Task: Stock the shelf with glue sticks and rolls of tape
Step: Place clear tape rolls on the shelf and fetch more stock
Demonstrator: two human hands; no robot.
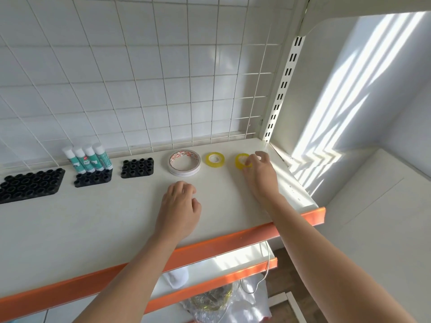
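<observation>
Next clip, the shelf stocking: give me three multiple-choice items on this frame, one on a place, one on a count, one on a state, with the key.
1. Where is the large white tape roll?
A. Left of both yellow rolls
B. Between the yellow rolls
C. On the lower shelf

2. How many glue sticks stand in the middle black holder?
A. Two
B. Four
C. Six

3. What is the right hand doing?
A. Lying flat on the shelf
B. Pinching the rightmost yellow tape roll
C. Holding a glue stick

Key: 1 A, it lies left of the other yellow roll too. 2 B, four white caps show in a row. 3 B, fingertips close on that roll; the left hand holds nothing.
</observation>
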